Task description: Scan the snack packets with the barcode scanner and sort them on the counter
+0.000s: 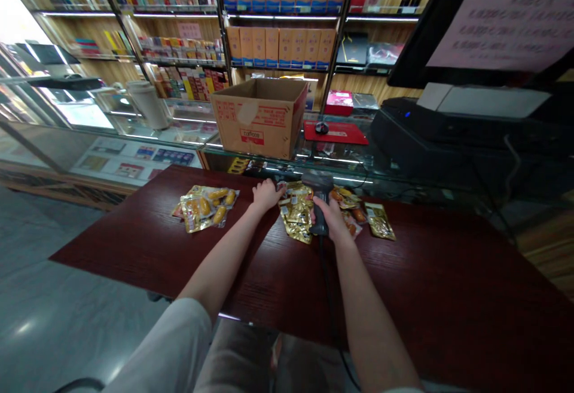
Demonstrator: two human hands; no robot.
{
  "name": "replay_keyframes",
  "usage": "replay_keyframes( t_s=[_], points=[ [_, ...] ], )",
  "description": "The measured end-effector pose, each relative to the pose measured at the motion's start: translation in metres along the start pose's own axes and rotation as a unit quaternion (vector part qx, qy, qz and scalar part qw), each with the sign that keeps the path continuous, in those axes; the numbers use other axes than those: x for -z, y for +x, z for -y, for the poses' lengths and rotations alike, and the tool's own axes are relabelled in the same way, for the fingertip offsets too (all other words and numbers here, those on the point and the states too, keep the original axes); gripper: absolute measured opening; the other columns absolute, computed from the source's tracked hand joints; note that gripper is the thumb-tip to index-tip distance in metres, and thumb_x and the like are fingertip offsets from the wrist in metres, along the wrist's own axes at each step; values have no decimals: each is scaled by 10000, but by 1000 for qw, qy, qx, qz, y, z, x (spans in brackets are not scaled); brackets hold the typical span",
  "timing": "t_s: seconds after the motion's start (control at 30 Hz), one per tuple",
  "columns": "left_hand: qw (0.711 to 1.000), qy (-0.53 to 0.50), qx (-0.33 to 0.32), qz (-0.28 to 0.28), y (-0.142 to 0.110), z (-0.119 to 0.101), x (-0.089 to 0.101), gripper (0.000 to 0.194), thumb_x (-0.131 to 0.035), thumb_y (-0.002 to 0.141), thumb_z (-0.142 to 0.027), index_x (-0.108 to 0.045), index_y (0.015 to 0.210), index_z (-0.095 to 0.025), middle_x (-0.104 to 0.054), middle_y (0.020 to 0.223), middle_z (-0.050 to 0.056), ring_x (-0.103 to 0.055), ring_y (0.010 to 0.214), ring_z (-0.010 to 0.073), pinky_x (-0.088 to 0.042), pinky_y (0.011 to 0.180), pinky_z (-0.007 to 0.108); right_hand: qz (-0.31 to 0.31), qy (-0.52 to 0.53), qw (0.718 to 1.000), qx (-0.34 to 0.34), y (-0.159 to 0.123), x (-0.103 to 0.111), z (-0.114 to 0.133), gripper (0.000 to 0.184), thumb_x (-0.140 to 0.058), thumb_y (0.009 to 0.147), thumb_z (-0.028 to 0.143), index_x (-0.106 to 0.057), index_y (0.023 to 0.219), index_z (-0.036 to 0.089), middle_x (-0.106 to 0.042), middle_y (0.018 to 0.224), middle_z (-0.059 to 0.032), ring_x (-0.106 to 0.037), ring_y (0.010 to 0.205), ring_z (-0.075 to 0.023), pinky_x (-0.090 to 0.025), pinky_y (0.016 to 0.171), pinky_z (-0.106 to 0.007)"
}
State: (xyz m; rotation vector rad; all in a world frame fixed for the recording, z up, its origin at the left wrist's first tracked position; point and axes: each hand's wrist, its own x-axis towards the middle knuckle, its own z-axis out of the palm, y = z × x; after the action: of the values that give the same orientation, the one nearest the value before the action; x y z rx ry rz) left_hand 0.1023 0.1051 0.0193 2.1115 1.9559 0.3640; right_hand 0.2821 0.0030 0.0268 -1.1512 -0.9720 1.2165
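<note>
My right hand [330, 216] is wrapped round the grip of a black handheld barcode scanner [319, 204], its head pointing away from me and its cable running down over the table's near edge. Left of the scanner lies a pile of gold foil snack packets [296, 210]. My left hand [266, 194] rests on the table at the pile's left edge, fingers apart, thumb touching the edge of a packet. Beyond my right hand, partly hidden by it, are clear-fronted packets of brown food [356, 216]. A single gold packet [380, 221] lies farther right.
More packets with yellowish pieces [208, 206] lie on the left of the dark red table [134, 231]. An open cardboard box [258, 121] stands on the glass counter behind. To its right are a mouse [321, 128] on a red mat [345, 134] and a black printer-like machine [417, 142].
</note>
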Motion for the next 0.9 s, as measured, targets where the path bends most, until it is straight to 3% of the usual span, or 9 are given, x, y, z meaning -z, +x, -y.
replay_keyframes(
  t_s=[0.23, 0.37, 0.47, 0.63, 0.77, 0.9],
  points=[
    [998, -22, -4, 53, 22, 8, -17, 423, -609, 878, -439, -661, 1204, -175, -700, 1292, 190, -641, 1229, 366, -490, 969, 432, -9, 3, 1000, 4, 9, 1, -15, 425, -717, 717, 540, -554, 975, 245, -539, 505, 65, -468, 408, -133, -366, 413, -259],
    [996, -85, 5, 30, 16, 20, -12, 398, -638, 852, -401, -625, 1157, -145, -725, 1200, 204, -691, 1127, 342, -514, 903, 383, 1, -6, 1000, 4, 11, 0, -18, 408, -716, 728, 545, -580, 956, 235, -550, 502, 49, -479, 410, -142, -379, 415, -268],
    [989, -150, -2, 1, 3, 37, -2, 326, -687, 790, -342, -588, 1046, -166, -736, 1076, 155, -703, 1030, 310, -521, 847, 359, 4, -4, 1000, 1, 8, -3, -14, 427, -729, 712, 531, -569, 978, 238, -596, 564, 46, -492, 418, -133, -377, 407, -258],
    [945, -325, -32, -3, -24, 75, 10, 276, -684, 743, -307, -504, 929, -212, -649, 828, 8, -655, 784, 209, -513, 726, 325, 62, 8, 998, -17, 1, -18, -13, 425, -745, 726, 527, -589, 980, 224, -574, 505, 49, -482, 398, -127, -386, 397, -249],
    [910, -411, -60, -16, -33, 96, 6, 283, -687, 735, -317, -498, 918, -211, -603, 847, -10, -617, 779, 178, -514, 755, 331, 100, 19, 994, -29, -3, -36, -22, 412, -730, 743, 546, -622, 951, 207, -545, 463, 54, -471, 378, -116, -390, 391, -237],
    [902, -420, -88, -41, -30, 106, -2, 289, -687, 718, -255, -491, 925, -210, -607, 868, -11, -619, 827, 176, -507, 813, 335, 124, 22, 991, -37, -5, -48, -31, 402, -720, 750, 544, -628, 941, 202, -577, 517, 48, -478, 383, -104, -392, 391, -234]
  ],
)
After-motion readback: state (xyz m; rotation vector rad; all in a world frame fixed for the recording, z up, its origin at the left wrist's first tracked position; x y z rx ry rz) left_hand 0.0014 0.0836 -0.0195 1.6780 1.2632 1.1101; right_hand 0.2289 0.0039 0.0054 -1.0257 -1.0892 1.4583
